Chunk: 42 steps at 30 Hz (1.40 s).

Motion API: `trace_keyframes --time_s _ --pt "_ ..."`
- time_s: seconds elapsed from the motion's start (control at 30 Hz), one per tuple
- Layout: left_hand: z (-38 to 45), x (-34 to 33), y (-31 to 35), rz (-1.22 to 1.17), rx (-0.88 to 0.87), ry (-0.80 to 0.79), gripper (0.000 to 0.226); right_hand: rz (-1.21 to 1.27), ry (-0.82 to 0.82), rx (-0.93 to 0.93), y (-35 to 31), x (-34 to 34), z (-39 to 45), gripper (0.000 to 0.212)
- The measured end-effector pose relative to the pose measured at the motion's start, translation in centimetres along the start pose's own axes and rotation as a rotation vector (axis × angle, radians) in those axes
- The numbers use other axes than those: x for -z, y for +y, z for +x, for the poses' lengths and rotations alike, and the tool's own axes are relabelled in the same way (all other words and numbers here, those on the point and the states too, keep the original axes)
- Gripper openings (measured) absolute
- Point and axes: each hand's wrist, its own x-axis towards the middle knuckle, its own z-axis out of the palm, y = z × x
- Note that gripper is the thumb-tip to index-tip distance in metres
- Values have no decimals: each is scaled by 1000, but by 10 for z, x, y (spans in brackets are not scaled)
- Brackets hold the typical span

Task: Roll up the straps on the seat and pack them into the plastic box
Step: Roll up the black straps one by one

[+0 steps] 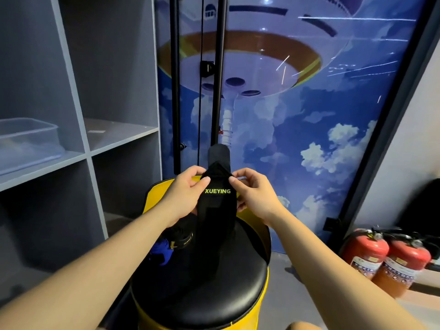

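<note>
Strap (pixel 217 203) reading "XUEYING" is pinched by both hands (pixel 183 189).

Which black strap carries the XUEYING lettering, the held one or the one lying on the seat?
The held black fabric strap, pinched by left hand and right hand; the other black strap shows none.

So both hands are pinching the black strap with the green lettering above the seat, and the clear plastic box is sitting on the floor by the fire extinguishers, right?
Not quite. The clear plastic box sits on a shelf of the grey shelving unit at the left, not on the floor by the fire extinguishers. The head view shows it. The rest holds: the left hand and right hand pinch the black strap above the seat.
</note>
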Motion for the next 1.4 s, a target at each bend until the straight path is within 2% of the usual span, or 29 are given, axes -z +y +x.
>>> trace_keyframes --time_s 0.1,0.27,0.47,0.53,0.67,0.97,1.1,1.2,1.3,1.4 --pt "-10 -3 1 -69 53 -36 11 -1 -1 -20 5 -1 -7 16" --pt "-12 -6 -23 -236 261 -101 13 39 -19 -94 39 -16 -3 8" --pt "2 -10 -101 -101 469 -35 9 -138 24 -200 128 -48 22 8" --pt "11 -12 -130 -35 513 18 23 -197 51 -239 162 -57 33 8" --pt "28 -14 -167 -72 574 82 41 -173 79 -327 200 -70 53 9" --pt "68 -15 -209 -163 632 147 40 -104 63 -353 235 -78 91 3" --pt "76 -10 -233 -181 607 207 34 -53 39 -388 255 -69 100 15" --pt "81 -4 -256 -176 588 231 30 -191 64 -410 284 -51 107 15" --pt "83 -2 -282 -174 606 247 30 -532 24 -420 308 -35 111 9" --pt "86 -4 -306 -184 612 272 39 -748 -67 -422 331 -31 116 26"
